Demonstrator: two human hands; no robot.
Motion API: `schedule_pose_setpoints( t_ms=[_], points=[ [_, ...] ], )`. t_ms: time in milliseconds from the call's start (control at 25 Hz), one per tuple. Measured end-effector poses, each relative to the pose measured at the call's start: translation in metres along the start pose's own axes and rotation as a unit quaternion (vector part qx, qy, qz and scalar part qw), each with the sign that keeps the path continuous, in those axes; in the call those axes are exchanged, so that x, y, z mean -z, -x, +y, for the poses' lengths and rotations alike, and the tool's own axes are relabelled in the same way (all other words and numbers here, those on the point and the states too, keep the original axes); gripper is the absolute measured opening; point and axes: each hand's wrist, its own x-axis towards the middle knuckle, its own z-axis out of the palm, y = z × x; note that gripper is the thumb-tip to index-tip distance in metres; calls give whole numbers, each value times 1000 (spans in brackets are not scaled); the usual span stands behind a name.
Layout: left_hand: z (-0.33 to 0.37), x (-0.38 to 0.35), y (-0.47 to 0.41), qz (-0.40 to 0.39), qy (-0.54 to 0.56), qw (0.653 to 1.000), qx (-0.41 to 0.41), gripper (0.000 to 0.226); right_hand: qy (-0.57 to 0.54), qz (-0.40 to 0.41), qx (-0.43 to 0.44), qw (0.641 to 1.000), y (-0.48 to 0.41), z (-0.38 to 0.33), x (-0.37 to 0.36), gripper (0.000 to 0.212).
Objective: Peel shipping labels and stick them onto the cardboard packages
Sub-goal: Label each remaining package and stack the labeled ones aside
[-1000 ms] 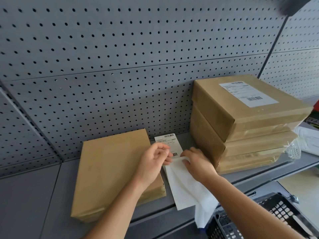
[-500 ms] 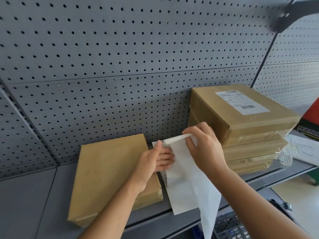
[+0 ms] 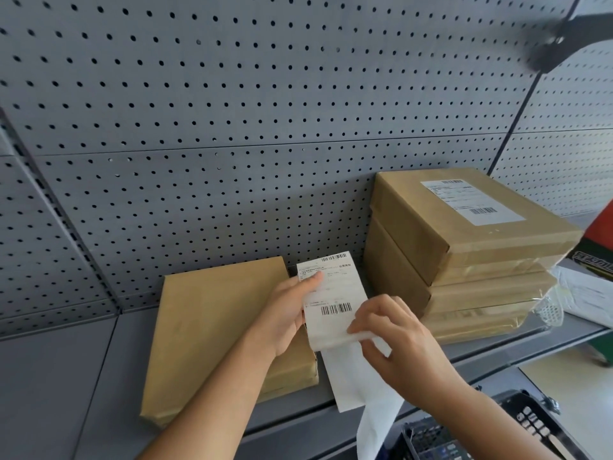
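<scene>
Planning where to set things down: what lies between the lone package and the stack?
Head view: the label in the left hand and its backing, gripped by the right hand.

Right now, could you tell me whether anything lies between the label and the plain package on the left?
Nothing visible lies on the plain package. The left hand holds the label by its right edge, but the label's lower end is not yet off the backing paper that the right hand pinches.
</scene>
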Motion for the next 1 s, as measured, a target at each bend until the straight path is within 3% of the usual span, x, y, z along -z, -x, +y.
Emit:
schedule_pose_setpoints(
  t_ms=[80,200,320,480,600,800,920,1000],
  points=[
    [-1,0,-4,31,-7,999,-15,27,3,-60,10,998,8,3,2,19],
    [-4,1,-6,45,-32,998,-34,25,-46,-146,-29,988,12,4,11,40],
    [-8,0,-3,14,-69,996,-54,29,-89,-76,-66,991,-3,13,11,35],
    [-12,-5,-1,-17,-104,993,-59,35,-1,23,-104,994,-43,24,-9,25],
    [-12,-7,0,-18,-129,990,-56,36,55,59,-75,994,-64,22,-19,26],
    [-12,-1,1,-46,-130,989,-59,42,96,55,-40,993,-77,18,-23,22],
    [-9,2,-2,-57,-65,995,-48,33,94,38,-51,994,-80,19,-19,22],
    [-8,1,-6,-46,-37,998,-36,43,89,38,-53,994,-79,18,-18,20]
  ],
)
